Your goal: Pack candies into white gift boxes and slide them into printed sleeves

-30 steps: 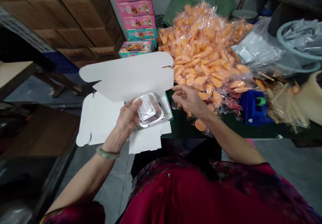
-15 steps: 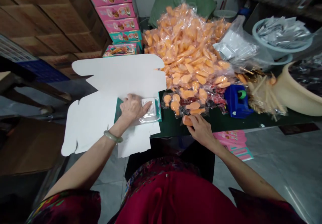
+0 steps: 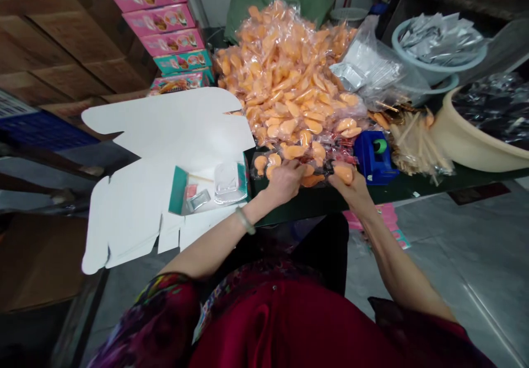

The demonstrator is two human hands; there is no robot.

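My left hand (image 3: 285, 182) reaches into the front row of bagged orange spoon-shaped pieces (image 3: 293, 151), its fingers bent and closed on one of them. My right hand (image 3: 356, 191) grips another bagged orange piece (image 3: 343, 173) between thumb and fingers. To the left lies an open white carton (image 3: 136, 191) with teal inner walls. A clear plastic tray (image 3: 226, 183) sits in its right part. A small silver foil tray (image 3: 199, 200), a pink-red packet (image 3: 191, 191) and a thin stick lie in its left part.
Behind my hands rises a big heap of bagged orange pieces (image 3: 285, 70). A blue tape dispenser (image 3: 374, 158), bagged wooden sticks (image 3: 417, 142) and a cream tub (image 3: 467, 142) stand right. Pink boxes (image 3: 157, 21) and brown cartons (image 3: 70, 37) are stacked at the back left.
My left hand has left the plastic tray in the carton and moved right to the orange pieces. My right hand has risen rightward with an orange piece. The view has shifted.
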